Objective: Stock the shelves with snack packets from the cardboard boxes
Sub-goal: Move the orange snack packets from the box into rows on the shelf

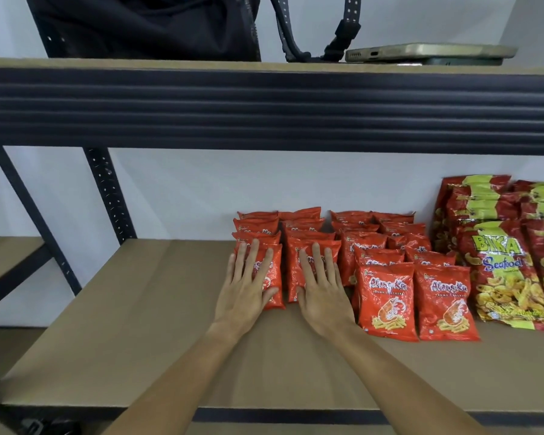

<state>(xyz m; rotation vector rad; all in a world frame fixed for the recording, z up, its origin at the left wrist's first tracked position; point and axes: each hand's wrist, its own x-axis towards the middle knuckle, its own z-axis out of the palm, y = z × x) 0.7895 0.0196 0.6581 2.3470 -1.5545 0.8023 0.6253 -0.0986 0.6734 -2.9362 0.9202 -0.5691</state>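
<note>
— On the middle shelf [139,324], what are your hands doing?

— Your left hand [248,277] lies flat on the front packet [272,277] of the leftmost row of red prawn cracker packets, fingers straight and spread, thumb along its lower edge. Nothing is gripped.

— And your right hand [322,287]?

— Same posture: fingers straight, palm down on the front packet of the 2nd row [296,268], pressing rather than holding.

— Where do the other packets sit?

— You have 4 rows of the red packets running back toward the white wall, leaning and overlapping. The 2 rows under your hands stop further back from the shelf's front edge than the 2 rows to the right [415,296], whose front packets stand nearer you and show the prawn picture.

— Anything beside them?

— Larger red and yellow seafood snack bags [500,271] stand just beside the right rows, at the shelf's right end.

— What about above?

— On the upper shelf [264,65] you can see a dark bag [145,26] with a strap and a phone [431,51] lying flat. No cardboard box can be made out from this angle.
</note>
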